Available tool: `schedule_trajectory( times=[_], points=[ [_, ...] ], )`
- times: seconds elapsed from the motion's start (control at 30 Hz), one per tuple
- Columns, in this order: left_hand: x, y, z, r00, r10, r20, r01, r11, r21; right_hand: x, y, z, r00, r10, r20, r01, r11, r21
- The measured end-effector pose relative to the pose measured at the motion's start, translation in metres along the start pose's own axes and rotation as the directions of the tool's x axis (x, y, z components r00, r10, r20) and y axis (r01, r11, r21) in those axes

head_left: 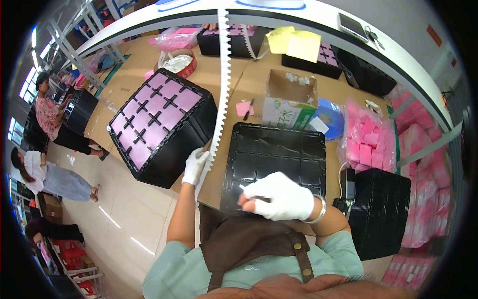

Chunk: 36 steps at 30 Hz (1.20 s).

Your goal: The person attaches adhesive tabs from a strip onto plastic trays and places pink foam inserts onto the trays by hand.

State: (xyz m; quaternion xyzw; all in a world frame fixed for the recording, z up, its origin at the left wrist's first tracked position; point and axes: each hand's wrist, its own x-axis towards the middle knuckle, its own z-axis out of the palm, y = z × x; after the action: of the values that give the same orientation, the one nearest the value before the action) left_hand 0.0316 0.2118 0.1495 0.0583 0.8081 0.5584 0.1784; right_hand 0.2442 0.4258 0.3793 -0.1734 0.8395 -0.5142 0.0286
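My left hand (195, 167), in a white glove, is beside the lower right corner of a tall stack of black trays (186, 157). Its fingers reach toward the notched white upright (221, 84), mostly stretched out. Pink-violet sheets (159, 102) line the stack's top tray between black cross-shaped dividers. In front of me lies a black plastic tray (276, 149) with a shiny surface. Above its near edge hovers my right hand (279, 197), gloved with bare fingertips showing. Its fingers are curled closed; whatever they pinch, if anything, is hidden.
Behind the tray stand an open cardboard box (290, 102) and a blue basin (328, 119). A bag of pink pieces (371, 139) lies at right, above a black tray stack (381, 214). A pen (248, 109) lies mid-table. The white shelf (318, 20) spans overhead. Two people are at left.
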Motion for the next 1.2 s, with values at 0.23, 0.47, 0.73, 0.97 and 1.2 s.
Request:
schedule_trajectory(
  times=[0.23, 0.47, 0.73, 0.97, 1.2],
  points=[
    [-0.059, 0.037, 0.001, 0.938, 0.341, 0.065, -0.325, 0.8, 0.504, -0.015, 0.109, -0.032, 0.77, 0.591, -0.241, -0.587, 0.508, -0.631],
    [-0.021, 0.088, 0.087, 0.718, 0.551, 0.426, -0.686, 0.664, 0.298, -0.107, 0.211, -0.108, 0.537, 0.795, -0.282, -0.838, 0.542, -0.069],
    [-0.049, 0.136, 0.047, 0.557, 0.097, 0.825, -0.719, 0.553, 0.421, -0.121, 0.153, -0.116, 0.227, 0.95, 0.216, -0.844, 0.302, -0.443],
    [-0.081, 0.075, -0.035, 0.453, -0.252, 0.855, -0.635, 0.582, 0.508, -0.123, 0.129, -0.049, 0.235, 0.689, 0.686, -0.82, 0.519, -0.24],
    [0.02, -0.003, -0.01, 0.958, 0.106, 0.267, -0.19, 0.931, 0.312, -0.013, 0.127, -0.011, 0.629, 0.683, 0.372, -0.703, 0.704, -0.103]
  ],
)
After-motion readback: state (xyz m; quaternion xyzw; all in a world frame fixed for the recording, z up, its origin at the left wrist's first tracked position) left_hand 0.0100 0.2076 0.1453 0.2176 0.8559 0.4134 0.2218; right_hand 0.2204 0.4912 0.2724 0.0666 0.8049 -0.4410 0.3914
